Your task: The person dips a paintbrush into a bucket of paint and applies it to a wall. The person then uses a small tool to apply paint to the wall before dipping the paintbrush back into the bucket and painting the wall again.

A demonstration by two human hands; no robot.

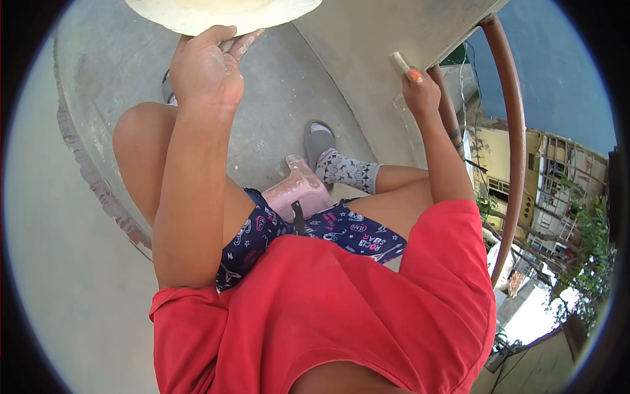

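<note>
My left hand is at the top, left of centre, its fingers closed on the near edge of a large round off-white disc. Pale residue marks these fingers, and the disc's far side is cut off by the frame. Over to the right, my right hand is closed round a short pale flat-ended stick, which points up and left. An orange-red patch shows on the thumb. The stick overlaps a smooth grey-beige surface in this view.
A pink plastic stool is between my legs on the grey concrete floor. Brown metal railing curves along my right, with houses and trees beyond it. A rough broken edge runs down the left.
</note>
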